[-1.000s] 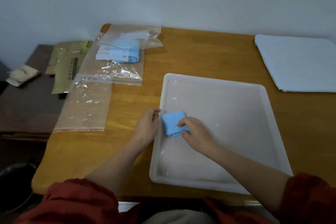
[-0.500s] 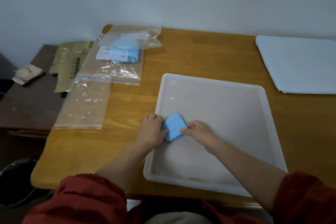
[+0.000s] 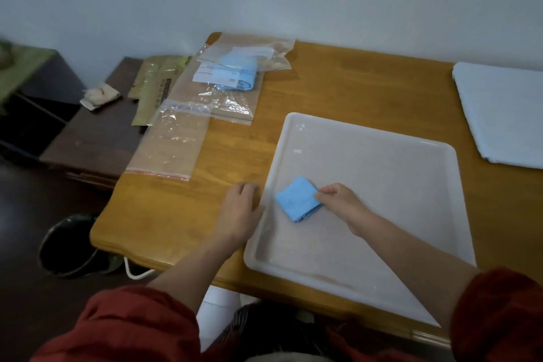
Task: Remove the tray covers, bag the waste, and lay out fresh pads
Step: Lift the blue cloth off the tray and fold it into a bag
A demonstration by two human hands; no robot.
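**Now: pad pinched at its right corner, free corner toward the left hand**

Nearest the bottom edge, two red sleeves point(image 3: 123, 323) lead up to bare forearms. Just left of centre, the left hand point(image 3: 239, 211) rests on the wooden table point(image 3: 352, 82), fingers loosely curled and holding nothing. Its thumb lies at the left rim of the white plastic tray point(image 3: 367, 134); whether it touches the rim is unclear.

Inside the tray, in its left half, lies the folded blue pad point(image 3: 296, 200). It is close to square and turned like a diamond, one corner toward each hand. The right hand point(image 3: 338, 200) pinches the right-hand corner between thumb and fingertips.

So the pad's free left corner points at the left hand, which is near it but outside the rim. Unfolding probably needs that hand to cross the rim and take this corner, then both to pull apart along the left-right diagonal.

Farther off, clear zip bags point(image 3: 170, 141) sit upper left, and a folded white sheet point(image 3: 505, 114) at the right edge.
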